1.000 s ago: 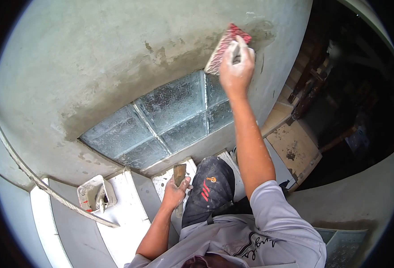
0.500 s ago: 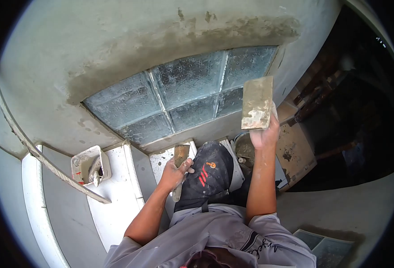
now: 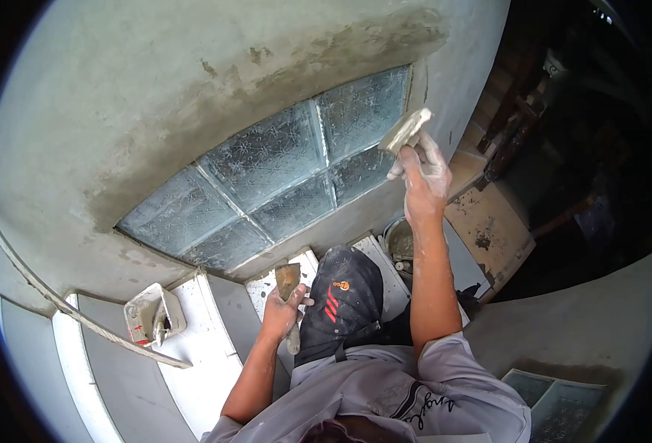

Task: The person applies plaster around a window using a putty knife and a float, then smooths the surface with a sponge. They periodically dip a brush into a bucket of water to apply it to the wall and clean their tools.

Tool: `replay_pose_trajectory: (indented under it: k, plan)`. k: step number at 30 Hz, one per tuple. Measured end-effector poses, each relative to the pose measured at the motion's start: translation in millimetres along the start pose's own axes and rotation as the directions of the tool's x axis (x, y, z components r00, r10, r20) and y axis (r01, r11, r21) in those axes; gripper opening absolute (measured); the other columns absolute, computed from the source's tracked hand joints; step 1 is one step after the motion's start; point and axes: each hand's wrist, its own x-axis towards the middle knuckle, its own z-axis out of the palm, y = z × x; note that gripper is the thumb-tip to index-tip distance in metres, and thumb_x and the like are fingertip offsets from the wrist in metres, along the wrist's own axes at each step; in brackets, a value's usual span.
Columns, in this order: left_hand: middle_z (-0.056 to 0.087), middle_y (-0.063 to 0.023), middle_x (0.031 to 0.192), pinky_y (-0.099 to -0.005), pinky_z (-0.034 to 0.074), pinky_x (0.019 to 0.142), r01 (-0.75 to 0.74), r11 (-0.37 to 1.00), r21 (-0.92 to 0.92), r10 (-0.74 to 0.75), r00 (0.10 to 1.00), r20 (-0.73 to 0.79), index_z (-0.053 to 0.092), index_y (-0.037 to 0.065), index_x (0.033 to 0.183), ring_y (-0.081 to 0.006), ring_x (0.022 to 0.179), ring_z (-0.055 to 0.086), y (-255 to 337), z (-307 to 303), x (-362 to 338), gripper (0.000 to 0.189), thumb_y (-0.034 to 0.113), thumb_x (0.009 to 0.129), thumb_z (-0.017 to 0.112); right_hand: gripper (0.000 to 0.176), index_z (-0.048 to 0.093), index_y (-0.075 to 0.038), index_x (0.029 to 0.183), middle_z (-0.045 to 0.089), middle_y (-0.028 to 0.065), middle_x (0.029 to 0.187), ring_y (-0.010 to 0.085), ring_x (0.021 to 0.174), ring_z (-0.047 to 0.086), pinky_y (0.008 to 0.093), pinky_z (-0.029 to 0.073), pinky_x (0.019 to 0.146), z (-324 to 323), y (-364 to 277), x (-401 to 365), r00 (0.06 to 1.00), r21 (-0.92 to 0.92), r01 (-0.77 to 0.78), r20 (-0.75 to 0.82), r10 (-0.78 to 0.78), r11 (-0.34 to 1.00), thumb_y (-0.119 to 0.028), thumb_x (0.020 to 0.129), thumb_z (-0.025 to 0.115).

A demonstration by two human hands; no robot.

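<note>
My left hand point(image 3: 282, 313) is closed round the handle of a putty knife point(image 3: 287, 277), its stained blade pointing up beside my knee. Raised in front of the window's right side, my right hand point(image 3: 426, 177) grips a plastering float point(image 3: 406, 131). The float is tipped so that its pale, mortar-smeared edge faces me; its handle is mostly hidden by my fingers. Beyond it is the glass block window point(image 3: 274, 162), which the float does not clearly touch. A darker damp band of plaster point(image 3: 267, 96) runs along the window's upper edge on the curved wall.
White and grey stair steps point(image 3: 204, 317) descend at the left, holding a mortar-stained square bucket point(image 3: 152, 316) with a tool inside. A curved strip point(image 3: 82, 317) crosses the steps. Right of my knee stands a round bucket point(image 3: 400, 240), near a spattered board point(image 3: 488, 232).
My right hand has turned the float from showing its broad face to nearly edge-on and moved it slightly up. The view has shifted; my left hand still holds the putty knife.
</note>
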Motion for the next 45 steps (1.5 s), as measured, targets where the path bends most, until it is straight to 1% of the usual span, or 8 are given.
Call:
replay_pose_trajectory:
  k: [5, 13, 19, 25, 35, 37, 42, 45]
  plan:
    - [0.071, -0.0101, 0.091, -0.0268, 0.046, 0.050, 0.065, 0.997, 0.040, -0.065, 0.998, 0.004, 0.059, 0.000, 0.110, -0.0139, 0.072, 0.068, 2.0, 1.5, 1.2, 0.034, 0.032, 0.100, 0.065, 0.026, 0.066, 0.001, 0.111, 0.064, 0.0135, 0.099, 0.0250, 0.091, 0.065, 0.0374, 0.051, 0.083, 17.1, 7.2, 65.8, 0.810, -0.609, 0.361, -0.172, -0.561, 0.707, -0.016, 0.091, 0.071]
    - [0.071, -0.0105, 0.088, -0.0275, 0.047, 0.052, 0.063, 0.996, 0.065, -0.061, 0.998, -0.029, 0.061, -0.001, 0.109, -0.0141, 0.070, 0.067, 1.9, 0.2, -2.4, 0.036, 0.034, 0.100, 0.064, 0.023, 0.067, 0.000, 0.108, 0.064, 0.0200, 0.099, 0.0405, 0.091, 0.063, 0.0467, 0.050, 0.080, 82.1, 0.4, 103.3, 0.803, -0.455, 0.436, -0.192, -0.564, 0.776, -0.010, 0.087, 0.067]
    - [0.070, -0.0111, 0.103, -0.0262, 0.046, 0.052, 0.008, 0.995, 0.097, -0.011, 0.999, 0.033, 0.062, -0.001, 0.112, -0.0151, 0.079, 0.069, 1.4, 9.6, 3.9, 0.040, 0.037, 0.099, 0.065, 0.020, 0.063, 0.002, 0.104, 0.061, 0.0167, 0.097, 0.0337, 0.093, 0.060, 0.0450, 0.050, 0.080, 167.8, -29.2, 12.5, 0.672, -0.175, 0.738, 0.267, -0.690, 0.651, -0.006, 0.086, 0.068]
    - [0.069, -0.0083, 0.080, -0.0260, 0.043, 0.052, 0.072, 0.997, -0.025, -0.070, 0.996, 0.063, 0.060, 0.001, 0.115, -0.0091, 0.058, 0.054, 9.7, -18.1, -28.0, 0.043, 0.040, 0.097, 0.068, 0.026, 0.068, 0.000, 0.112, 0.066, 0.0155, 0.097, 0.0256, 0.080, 0.066, 0.0354, 0.054, 0.070, 142.7, -14.0, 43.8, 0.872, -0.375, 0.400, -0.124, -0.473, 0.836, -0.008, 0.088, 0.074]
    - [0.063, -0.0025, 0.075, -0.0251, 0.041, 0.052, -0.047, 0.999, 0.010, 0.046, 0.996, 0.078, 0.061, 0.003, 0.116, -0.0072, 0.057, 0.049, -18.1, -21.5, -27.2, 0.029, 0.026, 0.099, 0.063, 0.026, 0.064, 0.000, 0.098, 0.057, 0.0135, 0.084, 0.0303, 0.077, 0.059, 0.0419, 0.049, 0.067, 322.1, -59.8, -112.0, 0.589, -0.071, 0.797, 0.305, -0.748, 0.599, -0.003, 0.075, 0.076]
    - [0.069, -0.0068, 0.095, -0.0272, 0.051, 0.068, -0.063, 0.998, -0.010, 0.064, 0.989, 0.137, 0.055, 0.000, 0.129, -0.0109, 0.075, 0.061, -7.7, -28.5, -29.9, 0.040, 0.025, 0.100, 0.065, 0.024, 0.064, 0.000, 0.097, 0.057, 0.0127, 0.084, 0.0294, 0.076, 0.059, 0.0413, 0.048, 0.066, 321.1, -61.3, -113.0, 0.543, -0.077, 0.827, 0.367, -0.755, 0.557, -0.003, 0.076, 0.074]
    - [0.067, -0.0047, 0.094, -0.0281, 0.050, 0.068, -0.007, 1.000, 0.001, 0.007, 0.998, 0.070, 0.058, -0.001, 0.122, -0.0118, 0.077, 0.065, -3.6, -34.3, -27.2, 0.038, 0.028, 0.099, 0.067, 0.023, 0.063, -0.002, 0.103, 0.061, 0.0151, 0.091, 0.0343, 0.083, 0.061, 0.0440, 0.049, 0.075, 210.7, -48.5, -12.1, 0.785, -0.390, 0.579, 0.031, -0.618, 0.716, -0.005, 0.081, 0.071]
    - [0.067, -0.0044, 0.093, -0.0285, 0.049, 0.062, 0.023, 0.999, 0.044, -0.027, 0.997, 0.077, 0.059, 0.000, 0.117, -0.0126, 0.077, 0.067, 1.1, -36.1, -19.6, 0.038, 0.032, 0.098, 0.068, 0.026, 0.060, 0.002, 0.119, 0.066, 0.0050, 0.099, 0.0093, 0.087, 0.061, 0.0312, 0.052, 0.075, 117.3, -45.4, 26.0, 0.991, 0.236, 0.107, -0.107, -0.084, 0.966, -0.009, 0.096, 0.065]
